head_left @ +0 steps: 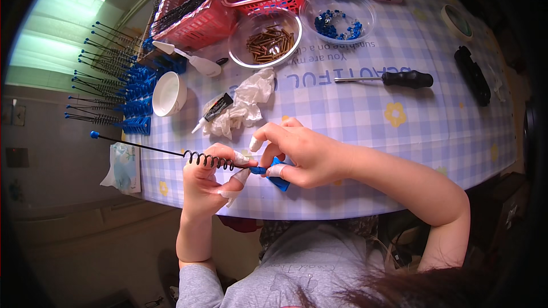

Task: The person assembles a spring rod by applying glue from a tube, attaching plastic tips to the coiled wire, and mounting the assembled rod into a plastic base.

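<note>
My left hand point(198, 187) pinches a thin black rod with a coiled spring section point(208, 160), which points out to the left and ends in a small blue tip. At the rod's other end is a blue plastic piece point(279, 183), held between the thumb and fingers of my right hand point(311, 157). A short blue collar sits where the rod meets this piece; my fingers partly cover the joint. White tape wraps several fingertips on both hands. Just beyond them lie a small black glue tube point(217, 107) and crumpled white tissue point(245, 105).
Finished-looking spring rods on blue bases point(137, 94) crowd the left edge beside a white cup point(169, 94) and white squeeze bottle point(202, 65). Behind stand red baskets point(264, 4), a bowl of brown screws point(265, 45) and a tub of blue parts point(338, 24). A screwdriver point(407, 79) lies right.
</note>
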`<state>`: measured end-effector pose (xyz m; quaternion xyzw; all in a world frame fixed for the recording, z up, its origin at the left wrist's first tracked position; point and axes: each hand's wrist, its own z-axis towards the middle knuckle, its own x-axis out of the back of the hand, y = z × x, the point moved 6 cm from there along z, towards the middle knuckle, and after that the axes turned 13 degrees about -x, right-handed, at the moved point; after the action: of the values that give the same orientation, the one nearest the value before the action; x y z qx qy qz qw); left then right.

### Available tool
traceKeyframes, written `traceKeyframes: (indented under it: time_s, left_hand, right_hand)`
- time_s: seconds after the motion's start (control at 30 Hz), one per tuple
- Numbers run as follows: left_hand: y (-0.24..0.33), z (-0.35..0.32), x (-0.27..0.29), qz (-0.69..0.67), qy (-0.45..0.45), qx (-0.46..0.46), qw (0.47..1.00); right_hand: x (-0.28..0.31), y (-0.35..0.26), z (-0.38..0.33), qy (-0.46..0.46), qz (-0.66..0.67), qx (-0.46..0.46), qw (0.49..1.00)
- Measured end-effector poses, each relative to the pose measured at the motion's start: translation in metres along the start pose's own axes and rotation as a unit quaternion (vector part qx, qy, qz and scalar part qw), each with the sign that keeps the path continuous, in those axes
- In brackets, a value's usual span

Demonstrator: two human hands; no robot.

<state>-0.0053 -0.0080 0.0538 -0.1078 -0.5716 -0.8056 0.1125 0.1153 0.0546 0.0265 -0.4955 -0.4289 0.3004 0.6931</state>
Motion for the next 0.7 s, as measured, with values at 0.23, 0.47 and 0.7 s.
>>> traceKeyframes:
  time_s: [0.23,0.47,0.7]
  left_hand:
    - [0.0016,0.0007,-0.002,-0.024,0.004,-0.013,1.0]
    - [0.0015,0.0003,-0.0027,-0.015,0.002,-0.012,1.0]
    - [0.0022,-0.0013,-0.0033,-0.007,0.018,-0.02,1.0]
  right_hand:
    - [0.0002,0.0003,0.0,0.003,-0.003,0.002,1.0]
    - [-0.0007,0.002,-0.0001,-0.004,0.002,-0.001,1.0]
    - [-0.0008,0.0019,-0.0006,0.001,0.002,0.006,1.0]
